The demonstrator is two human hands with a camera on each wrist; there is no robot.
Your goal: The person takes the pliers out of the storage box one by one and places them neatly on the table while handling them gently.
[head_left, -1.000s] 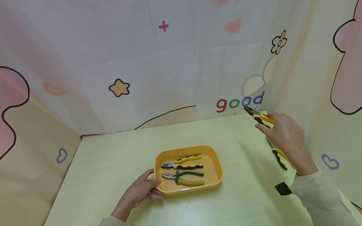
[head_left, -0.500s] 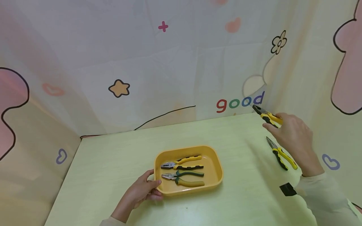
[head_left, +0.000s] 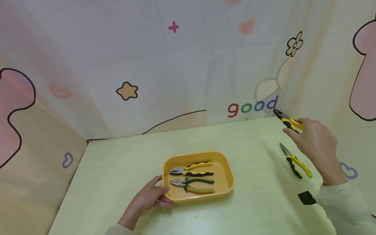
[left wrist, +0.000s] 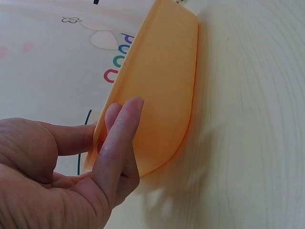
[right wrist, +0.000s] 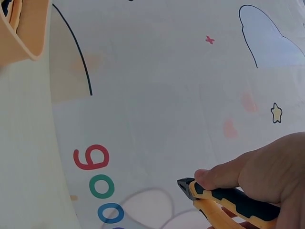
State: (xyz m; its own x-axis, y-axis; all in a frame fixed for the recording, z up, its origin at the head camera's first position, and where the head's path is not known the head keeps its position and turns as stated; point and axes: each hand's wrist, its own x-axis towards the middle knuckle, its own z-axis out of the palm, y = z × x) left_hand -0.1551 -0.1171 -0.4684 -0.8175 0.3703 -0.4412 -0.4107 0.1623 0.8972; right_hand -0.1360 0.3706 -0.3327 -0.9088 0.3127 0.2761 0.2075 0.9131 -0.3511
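My left hand grips the left end of a yellow-orange tray, thumb over the rim and fingers against the outer wall, as the left wrist view shows. Inside the tray lie yellow-and-black combination pliers and, nearer me, green-handled pliers. At the right, my right hand holds another pair of yellow-and-black pliers by the handles, raised above the table with the dark jaws pointing up and left. Below that hand, long-nose pliers with yellow-and-black handles lie on the table.
The pale green table meets a printed curtain along its back edge. Further curtain panels close off the left and right sides. A black square patch sits by the right sleeve.
My right hand has moved to the right with the held pliers, baring the long-nose pliers on the table. The left hand stays on the tray. The head view has shifted slightly.
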